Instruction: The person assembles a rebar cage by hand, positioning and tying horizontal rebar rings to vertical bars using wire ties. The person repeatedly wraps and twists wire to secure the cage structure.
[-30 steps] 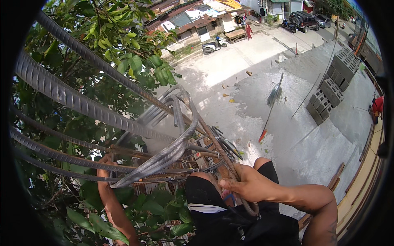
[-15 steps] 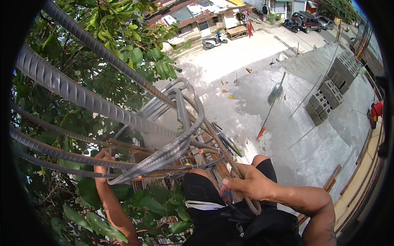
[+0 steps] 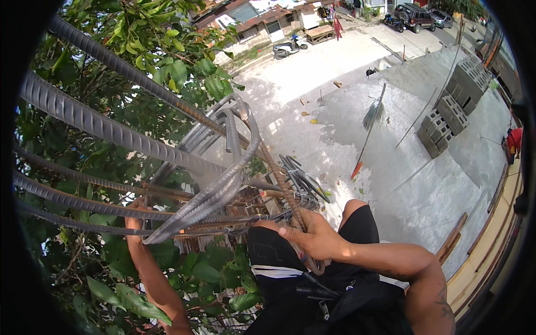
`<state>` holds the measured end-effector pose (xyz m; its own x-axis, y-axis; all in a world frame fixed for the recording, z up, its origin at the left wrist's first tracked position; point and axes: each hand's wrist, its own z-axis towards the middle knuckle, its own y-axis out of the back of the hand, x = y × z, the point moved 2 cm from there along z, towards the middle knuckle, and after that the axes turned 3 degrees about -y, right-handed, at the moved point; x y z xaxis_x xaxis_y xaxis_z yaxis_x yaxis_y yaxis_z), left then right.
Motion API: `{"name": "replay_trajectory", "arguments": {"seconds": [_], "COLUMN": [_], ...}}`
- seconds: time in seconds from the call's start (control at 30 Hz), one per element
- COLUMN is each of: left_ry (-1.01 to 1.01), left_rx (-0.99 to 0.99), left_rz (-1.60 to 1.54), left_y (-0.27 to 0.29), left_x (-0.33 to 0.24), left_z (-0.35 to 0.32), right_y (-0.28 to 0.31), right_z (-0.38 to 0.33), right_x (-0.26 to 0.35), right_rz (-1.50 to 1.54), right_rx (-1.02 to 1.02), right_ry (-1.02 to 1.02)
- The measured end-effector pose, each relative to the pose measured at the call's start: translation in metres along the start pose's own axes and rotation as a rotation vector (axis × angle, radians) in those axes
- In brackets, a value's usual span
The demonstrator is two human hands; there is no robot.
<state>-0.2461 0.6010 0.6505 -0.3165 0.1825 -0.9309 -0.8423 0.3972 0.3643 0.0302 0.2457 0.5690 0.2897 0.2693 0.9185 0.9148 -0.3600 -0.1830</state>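
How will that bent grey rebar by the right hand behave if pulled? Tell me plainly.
The bent grey rebar is thick ribbed steel, so probably heavy and stiff, barely flexing. Its ribs should give the right hand a firm grip, not a slippery one. It sits among crossing bars, so it would likely snag rather than slide free.

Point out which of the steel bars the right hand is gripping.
The right hand grips the thin rusty brown bar that slants down past the bent loops. The thick grey ribbed bars run off to the left, untouched by it.
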Motion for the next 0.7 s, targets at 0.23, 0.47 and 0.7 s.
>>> {"name": "replay_trajectory", "arguments": {"seconds": [0.23, 0.47, 0.7], "left_ry": [-0.102, -0.133, -0.140], "left_rx": [0.039, 0.181, 0.124], "left_rz": [-0.051, -0.074, 0.023], "left_y": [0.008, 0.014, 0.017], "left_x": [0.010, 0.017, 0.021], "left_z": [0.007, 0.014, 0.014], "right_y": [-0.016, -0.026, -0.024], "right_z": [-0.006, 0.003, -0.007], "right_x": [0.011, 0.005, -0.002], "right_rz": [0.056, 0.055, 0.050], "right_rx": [0.029, -0.031, 0.003], "right_ry": [0.081, 0.126, 0.079]}}
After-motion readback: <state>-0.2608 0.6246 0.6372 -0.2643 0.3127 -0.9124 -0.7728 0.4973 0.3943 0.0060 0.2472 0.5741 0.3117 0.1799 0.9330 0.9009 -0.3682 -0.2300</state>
